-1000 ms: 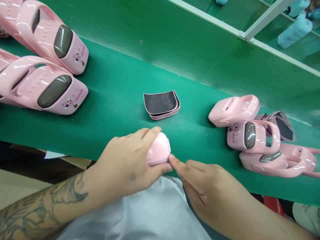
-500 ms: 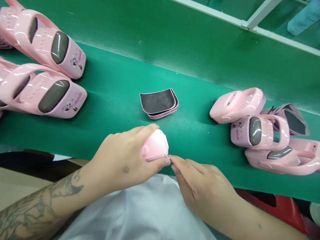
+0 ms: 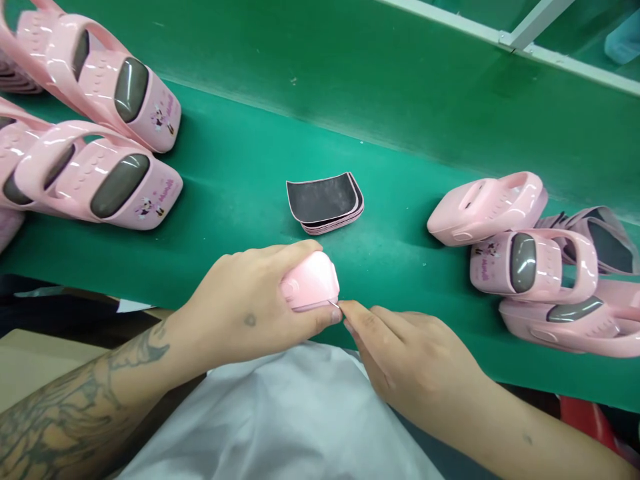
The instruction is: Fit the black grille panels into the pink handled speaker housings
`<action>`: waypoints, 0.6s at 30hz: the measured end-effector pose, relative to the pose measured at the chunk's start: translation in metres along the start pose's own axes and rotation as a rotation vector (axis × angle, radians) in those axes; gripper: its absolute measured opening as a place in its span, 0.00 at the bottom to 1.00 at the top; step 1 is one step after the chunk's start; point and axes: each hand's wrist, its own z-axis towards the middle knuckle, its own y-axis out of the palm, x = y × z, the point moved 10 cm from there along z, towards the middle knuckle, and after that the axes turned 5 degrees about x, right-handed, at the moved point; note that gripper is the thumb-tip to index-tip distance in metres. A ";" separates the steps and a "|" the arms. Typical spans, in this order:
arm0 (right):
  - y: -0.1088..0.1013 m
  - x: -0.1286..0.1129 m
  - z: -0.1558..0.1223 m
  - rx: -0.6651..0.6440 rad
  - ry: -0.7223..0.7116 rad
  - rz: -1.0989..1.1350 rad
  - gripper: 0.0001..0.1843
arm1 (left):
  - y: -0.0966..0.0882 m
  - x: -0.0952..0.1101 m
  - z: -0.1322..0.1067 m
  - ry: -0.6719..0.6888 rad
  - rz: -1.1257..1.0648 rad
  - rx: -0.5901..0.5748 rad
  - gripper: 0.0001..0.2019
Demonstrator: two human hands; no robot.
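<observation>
Pink plastic case [image 3: 310,281]: left hand [image 3: 245,300] clasps it; right fingertips [image 3: 347,309] pinch a thin metal pin [image 3: 333,304] at its edge. Risk: a loosened pinch lets the pin slip and scratch the case.

This is a factory production line: a green conveyor belt [image 3: 240,133] runs just beyond the fingers [image 3: 295,248], with rows of matching pink plastic casings [image 3: 100,80] to their left and right, a stack of dark-backed pads [image 3: 323,200] ahead, and a white metal rail [image 3: 530,41] farther off.

green belt [image 3: 235,150] — pink plastic cases [image 3: 100,83] either side, dark pads [image 3: 324,203] stacked between
</observation>
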 end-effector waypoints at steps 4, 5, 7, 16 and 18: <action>-0.006 -0.001 0.004 0.023 -0.053 -0.030 0.21 | -0.001 0.001 0.000 0.067 -0.010 0.049 0.20; -0.007 0.000 0.005 0.028 -0.058 -0.047 0.22 | -0.001 0.002 0.000 0.082 -0.006 0.066 0.20; -0.008 0.003 0.006 0.025 -0.058 -0.081 0.22 | -0.001 0.003 0.000 0.103 0.013 0.085 0.20; -0.011 0.005 0.009 0.057 -0.113 -0.140 0.16 | -0.001 0.006 0.001 0.116 0.104 0.088 0.21; -0.012 0.004 0.009 0.059 -0.111 -0.142 0.16 | -0.001 0.007 0.000 0.127 0.113 0.099 0.21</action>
